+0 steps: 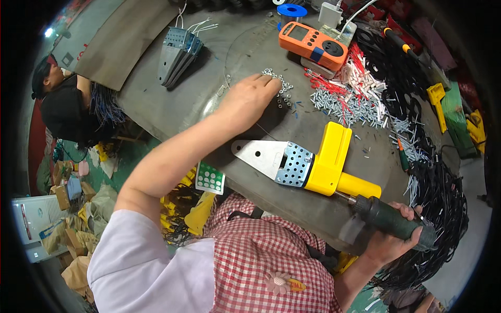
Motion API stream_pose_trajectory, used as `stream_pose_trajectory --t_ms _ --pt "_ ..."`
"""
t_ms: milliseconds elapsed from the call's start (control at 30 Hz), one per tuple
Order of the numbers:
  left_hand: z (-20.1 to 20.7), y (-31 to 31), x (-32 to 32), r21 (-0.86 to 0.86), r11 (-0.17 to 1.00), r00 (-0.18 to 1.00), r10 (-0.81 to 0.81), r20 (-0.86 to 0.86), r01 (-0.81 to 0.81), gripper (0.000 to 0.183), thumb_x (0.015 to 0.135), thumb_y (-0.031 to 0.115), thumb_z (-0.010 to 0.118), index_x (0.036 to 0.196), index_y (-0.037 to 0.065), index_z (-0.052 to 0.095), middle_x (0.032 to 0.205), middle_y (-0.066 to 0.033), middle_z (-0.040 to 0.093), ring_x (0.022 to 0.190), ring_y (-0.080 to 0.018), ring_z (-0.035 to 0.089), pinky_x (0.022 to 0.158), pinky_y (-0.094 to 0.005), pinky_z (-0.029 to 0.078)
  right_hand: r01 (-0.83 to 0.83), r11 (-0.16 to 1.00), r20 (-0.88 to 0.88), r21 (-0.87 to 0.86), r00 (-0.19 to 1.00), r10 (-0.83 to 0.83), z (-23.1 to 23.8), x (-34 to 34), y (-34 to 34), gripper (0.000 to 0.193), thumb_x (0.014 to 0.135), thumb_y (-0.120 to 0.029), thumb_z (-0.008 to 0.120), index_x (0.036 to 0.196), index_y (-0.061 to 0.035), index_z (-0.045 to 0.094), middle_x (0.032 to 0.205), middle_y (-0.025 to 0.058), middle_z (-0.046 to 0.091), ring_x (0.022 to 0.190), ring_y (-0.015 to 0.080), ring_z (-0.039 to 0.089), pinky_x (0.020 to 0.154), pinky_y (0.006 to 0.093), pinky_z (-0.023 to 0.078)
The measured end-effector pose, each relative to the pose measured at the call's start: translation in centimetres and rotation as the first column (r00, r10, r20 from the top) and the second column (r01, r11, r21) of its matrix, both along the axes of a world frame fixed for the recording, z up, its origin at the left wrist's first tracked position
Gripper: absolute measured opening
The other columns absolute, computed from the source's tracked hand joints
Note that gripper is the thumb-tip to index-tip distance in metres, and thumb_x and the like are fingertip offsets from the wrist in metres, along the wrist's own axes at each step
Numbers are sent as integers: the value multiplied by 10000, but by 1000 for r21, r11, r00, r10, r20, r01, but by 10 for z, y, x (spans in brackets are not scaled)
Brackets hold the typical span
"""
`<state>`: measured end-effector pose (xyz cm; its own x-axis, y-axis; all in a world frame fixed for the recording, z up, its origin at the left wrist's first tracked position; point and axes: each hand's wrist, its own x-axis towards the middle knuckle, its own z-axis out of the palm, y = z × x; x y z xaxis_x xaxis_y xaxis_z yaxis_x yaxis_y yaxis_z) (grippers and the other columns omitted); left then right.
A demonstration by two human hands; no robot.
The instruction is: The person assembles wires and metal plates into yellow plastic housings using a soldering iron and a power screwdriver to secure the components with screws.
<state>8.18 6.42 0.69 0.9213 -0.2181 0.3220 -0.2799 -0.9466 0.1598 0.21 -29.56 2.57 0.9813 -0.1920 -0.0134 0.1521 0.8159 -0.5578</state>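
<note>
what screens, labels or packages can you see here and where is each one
Orange meter: top of the table, rectangular, grey screen at its left end, blue band, dark dial.
Green card: at the table's near edge under the left forearm, squarish, white dots on green.
White box: on the floor far left, flat and rectangular.
Brown cartons: on the floor beside it, crumpled.

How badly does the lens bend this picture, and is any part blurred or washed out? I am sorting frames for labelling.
Head view: strong fisheye, the table edge curves and the corners go black. The left hand over the small nuts and the yellow tool look sharp. The right hand on the green screwdriver is slightly soft. A bright light spot glares at upper left.
</note>
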Motion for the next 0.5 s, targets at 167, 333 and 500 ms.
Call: stream_pose_trajectory --t_ms 167,333,500 --pt "5 13 0 128 969 978 -209 -17 209 246 725 29 545 970 41 524 929 -105 593 931 -279 566 781 -356 478 25 1000 -16 -19 1000 -25 3 1 7 413 854 -268 518 1196 -69 399 894 40 426 906 188 446 966 391 344" --pt "13 -6 -32 -188 977 988 -122 -99 102 199 705 33 641 888 52 564 874 -76 613 891 -251 589 757 -317 481 17 1000 -14 -12 1000 -17 4 2 4 393 853 -259 514 1176 -59 411 892 42 462 918 189 463 957 381 351" --pt "2 -50 -96 -684 715 961 -264 -78 140 182 696 19 647 790 96 510 898 -21 662 873 -200 582 939 -432 310 18 1000 -28 -14 999 -18 3 2 8 365 862 -262 506 1157 -62 427 895 43 479 905 184 478 949 378 356"
